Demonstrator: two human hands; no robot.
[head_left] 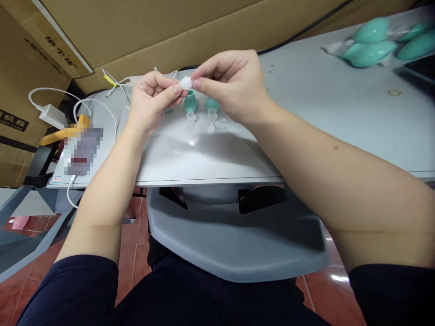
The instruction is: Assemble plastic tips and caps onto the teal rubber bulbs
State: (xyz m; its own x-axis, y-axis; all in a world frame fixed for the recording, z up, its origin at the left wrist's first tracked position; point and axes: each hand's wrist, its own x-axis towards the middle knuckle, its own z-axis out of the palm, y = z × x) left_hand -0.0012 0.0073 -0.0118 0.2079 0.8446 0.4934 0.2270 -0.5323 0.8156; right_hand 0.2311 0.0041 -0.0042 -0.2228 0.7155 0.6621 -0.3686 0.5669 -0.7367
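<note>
Between my two hands, above the table, is a small white translucent plastic piece (186, 83). My left hand (152, 97) pinches it between thumb and fingers from the left. The thumb and forefinger of my right hand (234, 81) close on its right end. Just below stands a green bulb-shaped piece (190, 102) with an open neck. A second green piece (212, 105) is partly hidden behind my right hand. In front of them are a clear plastic cup (190, 118) and another clear cup (212, 115), with small clear round parts nearby.
Several green bulbs (370, 43) in clear wrapping lie at the table's far right. On the left are a blurred-out phone (84, 151), a white charger (52, 116) and loose cables. Cardboard (142, 31) walls the back. A grey plastic bin (238, 244) sits below the table edge.
</note>
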